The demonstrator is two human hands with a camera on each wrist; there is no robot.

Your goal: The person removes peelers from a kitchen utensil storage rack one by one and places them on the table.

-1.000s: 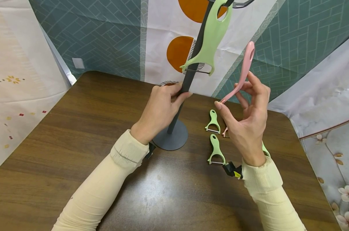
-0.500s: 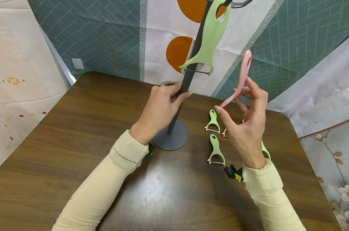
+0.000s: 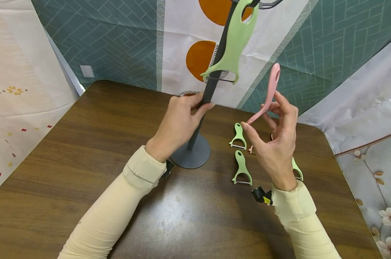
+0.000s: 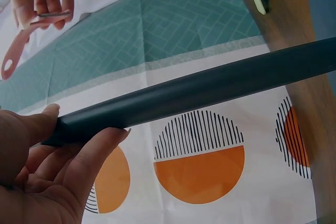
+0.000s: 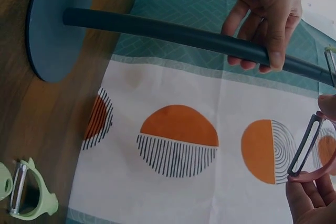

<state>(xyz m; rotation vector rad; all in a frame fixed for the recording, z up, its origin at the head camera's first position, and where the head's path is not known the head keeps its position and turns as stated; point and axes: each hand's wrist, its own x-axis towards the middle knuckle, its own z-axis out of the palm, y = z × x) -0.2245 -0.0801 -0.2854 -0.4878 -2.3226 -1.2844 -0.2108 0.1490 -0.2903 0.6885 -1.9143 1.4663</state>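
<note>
Thumb and fingers of my left hand (image 3: 177,124) grip the dark grey pole (image 3: 210,90) of an upright stand partway up. From the top of this stand hangs a green peeler (image 3: 235,43), blade end down. To the right of the pole, my right hand (image 3: 277,144) pinches a pink peeler (image 3: 271,90) by its blade end, the handle pointing up. The left wrist view shows that pink peeler (image 4: 20,51) apart from the pole. In the right wrist view the blade of the pink peeler (image 5: 305,145) is seen close up, its handle out of frame.
On the brown table (image 3: 101,144) lie green peelers (image 3: 241,167) right of the stand's round base (image 3: 198,160). Another green peeler (image 3: 298,169) and a pink one (image 3: 251,149) are partly hidden by the right hand. Patterned cloth (image 3: 117,46) hangs behind.
My right hand has lowered slightly with the pink peeler, drifting a little left. The left hand keeps its place on the pole, and the hanging green peeler barely shifts.
</note>
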